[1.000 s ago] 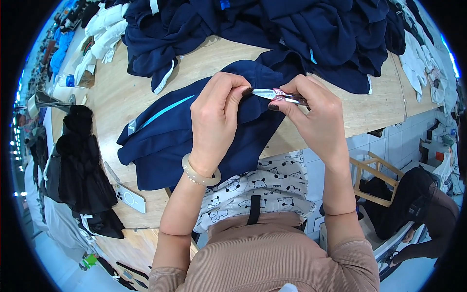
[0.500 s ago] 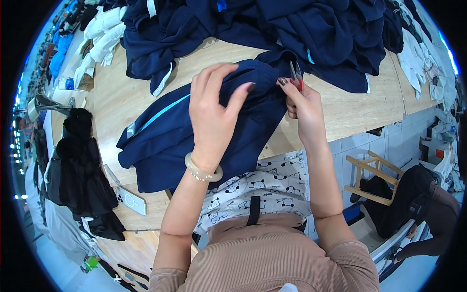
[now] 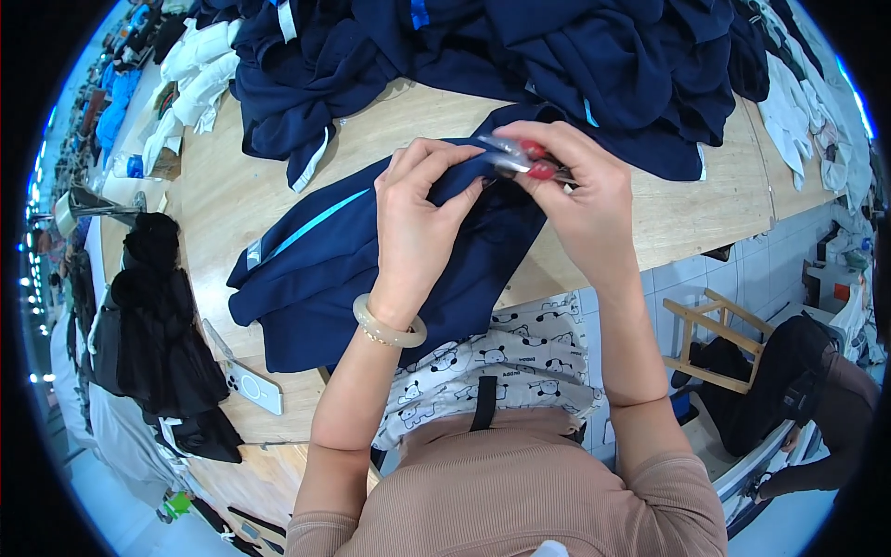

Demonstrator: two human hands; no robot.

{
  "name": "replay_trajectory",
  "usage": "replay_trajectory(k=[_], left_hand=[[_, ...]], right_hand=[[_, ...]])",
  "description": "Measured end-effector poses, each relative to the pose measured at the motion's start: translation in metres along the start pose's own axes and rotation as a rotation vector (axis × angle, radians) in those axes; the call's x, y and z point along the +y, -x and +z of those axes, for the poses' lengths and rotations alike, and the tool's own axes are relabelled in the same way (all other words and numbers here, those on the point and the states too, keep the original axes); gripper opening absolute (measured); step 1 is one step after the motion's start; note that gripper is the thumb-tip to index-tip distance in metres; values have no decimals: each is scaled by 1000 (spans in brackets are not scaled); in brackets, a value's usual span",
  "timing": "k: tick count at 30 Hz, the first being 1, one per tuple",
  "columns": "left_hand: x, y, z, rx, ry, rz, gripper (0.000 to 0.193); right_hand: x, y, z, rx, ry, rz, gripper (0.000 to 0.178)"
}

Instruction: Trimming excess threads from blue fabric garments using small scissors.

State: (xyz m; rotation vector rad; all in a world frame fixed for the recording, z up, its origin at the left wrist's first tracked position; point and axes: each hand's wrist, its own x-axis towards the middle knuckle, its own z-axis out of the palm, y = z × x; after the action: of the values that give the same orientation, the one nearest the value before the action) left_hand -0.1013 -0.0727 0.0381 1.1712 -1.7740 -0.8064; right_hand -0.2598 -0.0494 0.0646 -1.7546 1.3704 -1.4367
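A navy garment (image 3: pixel 343 306) with a light blue stripe lies in folds on the wooden table in front of me. My right hand (image 3: pixel 585 190) grips small scissors (image 3: pixel 538 170) with red handles over the garment's far right end. Motion blurs their blades, which point left toward my left hand. My left hand (image 3: pixel 418 200), a pale bangle on its wrist, rests over the garment with fingers curved. Its thumb and forefinger tips stay apart, close to the blades, with navy cloth behind the gap.
More navy garments (image 3: pixel 603 56) heap along the far side of the table (image 3: pixel 213 204). Black cloth (image 3: pixel 158 325) hangs at the left, beside a phone (image 3: pixel 252 387). White cloth lies in both far corners. A wooden stool (image 3: pixel 715 339) and a seated person (image 3: pixel 817 408) are at the right.
My right hand has turned the scissors from upright to pointing left and brought them nearer my left hand. My left thumb and fingertips have come closer together.
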Motion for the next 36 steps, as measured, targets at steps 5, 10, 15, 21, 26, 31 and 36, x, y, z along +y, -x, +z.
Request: replay_trajectory(k=[5, 10, 15, 21, 26, 31, 36], left_hand=[[4, 1, -12, -116, 38, 31, 26], [13, 3, -24, -146, 387, -117, 22], [10, 7, -29, -231, 509, -167, 15], [9, 9, -26, -129, 687, -276, 20], [9, 10, -26, -108, 688, -306, 21], [10, 11, -26, -101, 705, -317, 21], [10, 11, -27, -94, 701, -292, 21]], right_hand=[[-3, -8, -9, -172, 196, -171, 20], [-1, -4, -15, -230, -183, 171, 13], [-5, -8, -30, -274, -400, 267, 22], [3, 2, -37, -165, 49, 13, 21], [1, 4, -27, -138, 95, -56, 21], [-4, 2, -19, -131, 165, -159, 24], [-7, 0, -14, -106, 202, -205, 24]])
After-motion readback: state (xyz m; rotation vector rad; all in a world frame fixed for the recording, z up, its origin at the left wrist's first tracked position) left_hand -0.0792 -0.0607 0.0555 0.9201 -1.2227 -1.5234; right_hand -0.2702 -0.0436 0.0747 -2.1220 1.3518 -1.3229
